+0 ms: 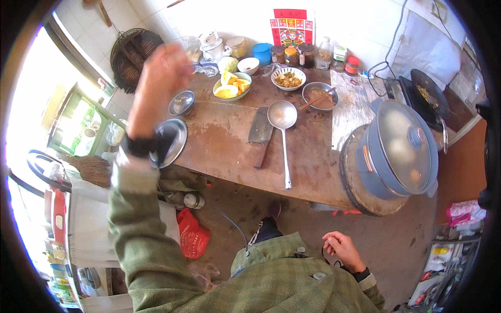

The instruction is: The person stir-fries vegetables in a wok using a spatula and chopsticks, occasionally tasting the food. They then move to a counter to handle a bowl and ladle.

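Note:
My left hand is raised above the left end of the table, blurred. Its fingers look curled, and whether they hold anything is unclear. Behind it a dark round woven tray hangs on the tiled wall. Under my left forearm lie a metal plate and a small metal bowl. Down by my waist is my right hand, fingers loosely bent beside a thin dark cord; a grip on it cannot be made out. A cleaver and a metal ladle lie mid-table.
A lidded blue-grey steamer pot stands on a round wooden board at the table's right end. Towards the back are a bowl of cut pumpkin, a striped bowl of food and a metal bowl with chopsticks. A wok sits far right.

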`<action>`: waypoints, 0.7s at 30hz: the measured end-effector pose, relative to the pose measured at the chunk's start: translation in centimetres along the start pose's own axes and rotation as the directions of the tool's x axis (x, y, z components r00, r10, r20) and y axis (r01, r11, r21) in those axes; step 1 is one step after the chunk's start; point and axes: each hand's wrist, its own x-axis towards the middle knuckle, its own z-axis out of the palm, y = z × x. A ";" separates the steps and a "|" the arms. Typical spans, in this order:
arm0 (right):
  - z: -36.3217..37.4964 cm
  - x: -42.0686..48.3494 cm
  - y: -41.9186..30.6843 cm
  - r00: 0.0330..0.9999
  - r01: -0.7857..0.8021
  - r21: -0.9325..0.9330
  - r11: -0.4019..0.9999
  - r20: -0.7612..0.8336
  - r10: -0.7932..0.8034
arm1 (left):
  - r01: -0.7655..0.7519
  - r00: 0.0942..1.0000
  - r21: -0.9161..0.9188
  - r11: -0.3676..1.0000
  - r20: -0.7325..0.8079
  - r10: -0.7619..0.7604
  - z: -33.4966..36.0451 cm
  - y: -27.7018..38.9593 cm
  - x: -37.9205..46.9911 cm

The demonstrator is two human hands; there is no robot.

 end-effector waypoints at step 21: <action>4.0 -7.1 3.1 0.935 -0.040 0.090 0.995 -0.349 0.069 | 0.310 0.813 0.523 0.794 0.288 -0.507 22.8 -24.6 -22.9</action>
